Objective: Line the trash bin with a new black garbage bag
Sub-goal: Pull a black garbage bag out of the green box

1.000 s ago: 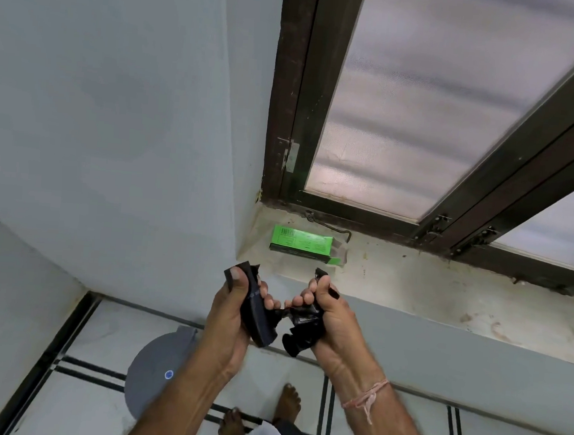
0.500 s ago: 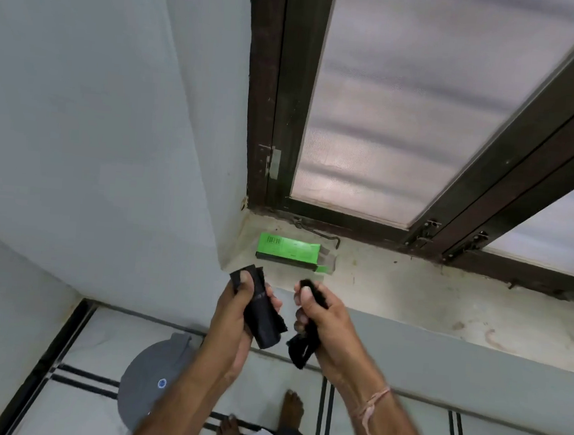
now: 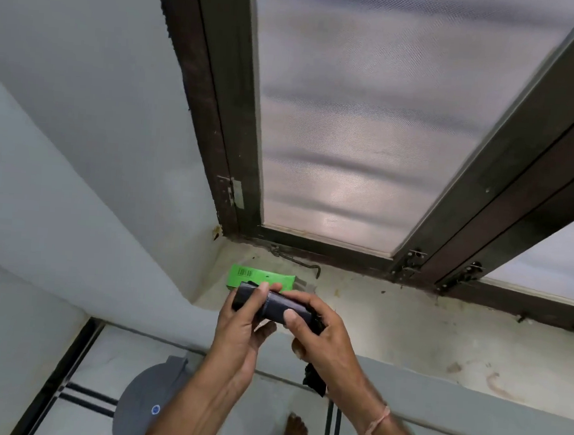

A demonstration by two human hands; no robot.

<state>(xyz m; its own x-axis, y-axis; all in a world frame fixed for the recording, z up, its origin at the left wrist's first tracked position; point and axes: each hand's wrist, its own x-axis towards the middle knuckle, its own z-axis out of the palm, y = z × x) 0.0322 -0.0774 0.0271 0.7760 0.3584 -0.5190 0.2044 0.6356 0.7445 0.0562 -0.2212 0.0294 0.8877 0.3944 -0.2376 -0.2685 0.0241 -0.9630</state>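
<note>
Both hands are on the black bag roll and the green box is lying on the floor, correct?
No. The green box lies on the window sill, not the floor. The head view shows it just behind the black bag roll, which the left hand and right hand both hold.

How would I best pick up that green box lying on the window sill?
Probably across its narrow width near the middle, from above: the green box lies flat on the sill, long side running left to right, its left end near the wall corner. The left hand and right hand, holding the black roll, cover its near edge.
</note>
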